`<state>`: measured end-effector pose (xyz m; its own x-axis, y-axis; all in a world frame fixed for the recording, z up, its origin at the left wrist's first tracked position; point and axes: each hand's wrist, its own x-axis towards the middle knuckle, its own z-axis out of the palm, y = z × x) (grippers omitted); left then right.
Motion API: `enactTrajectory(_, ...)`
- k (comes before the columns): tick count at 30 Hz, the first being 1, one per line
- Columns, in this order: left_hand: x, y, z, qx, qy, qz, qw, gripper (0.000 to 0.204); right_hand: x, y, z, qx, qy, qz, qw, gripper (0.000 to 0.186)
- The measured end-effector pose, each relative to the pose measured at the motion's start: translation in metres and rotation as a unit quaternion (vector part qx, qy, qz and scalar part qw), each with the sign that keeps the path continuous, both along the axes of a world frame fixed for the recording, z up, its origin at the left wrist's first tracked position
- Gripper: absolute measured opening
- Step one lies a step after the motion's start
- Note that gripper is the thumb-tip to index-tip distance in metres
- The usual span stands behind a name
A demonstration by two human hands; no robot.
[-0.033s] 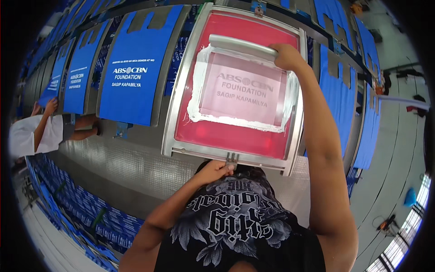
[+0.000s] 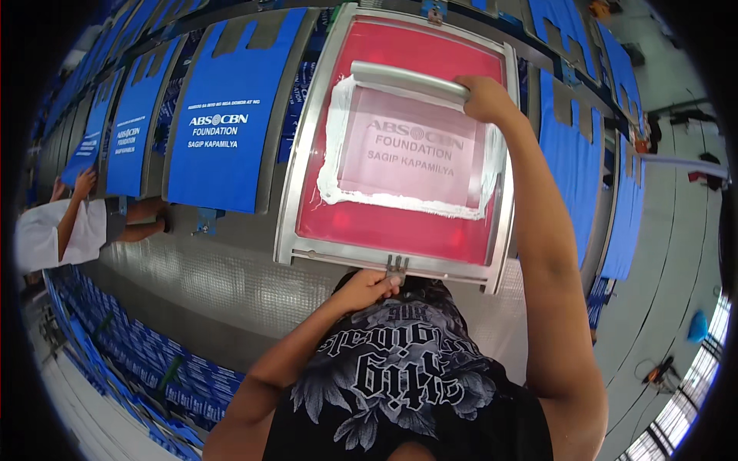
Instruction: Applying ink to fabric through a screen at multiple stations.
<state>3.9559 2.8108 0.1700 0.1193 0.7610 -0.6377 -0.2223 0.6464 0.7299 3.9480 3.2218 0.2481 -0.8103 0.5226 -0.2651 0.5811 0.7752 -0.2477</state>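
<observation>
In front of me lies a screen-printing frame (image 2: 298, 165) with silvery metal sides and a pink-red mesh. Thick white ink (image 2: 332, 165) borders the paler, lettered panel in its middle. A metal squeegee (image 2: 403, 79) rests across the far part of the mesh, beyond the lettering. My right hand (image 2: 490, 101) is closed around the squeegee's right end. At the frame's near edge, my left hand (image 2: 367, 290) grips a small metal bracket (image 2: 397, 266) between thumb and fingers, close to my shirt.
Blue bag-shaped fabric pieces lie on grey boards to the left (image 2: 219, 165) and right (image 2: 569, 169). At far left, a person in white (image 2: 65, 230) handles another blue piece. Blue printed pieces (image 2: 154, 349) line a rack at lower left. Grey floor (image 2: 669, 230) shows at right.
</observation>
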Motion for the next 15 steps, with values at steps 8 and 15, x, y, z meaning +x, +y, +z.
enactTrajectory(8,0.004,0.006,0.003,-0.035,0.001,0.033,0.999,0.039,0.123,-0.207,0.005,0.015,0.084,0.012,0.996,0.039)
enactTrajectory(15,0.006,0.008,-0.009,-0.099,0.206,-0.041,0.973,0.048,0.142,-0.172,0.013,0.033,0.140,0.004,0.990,0.038)
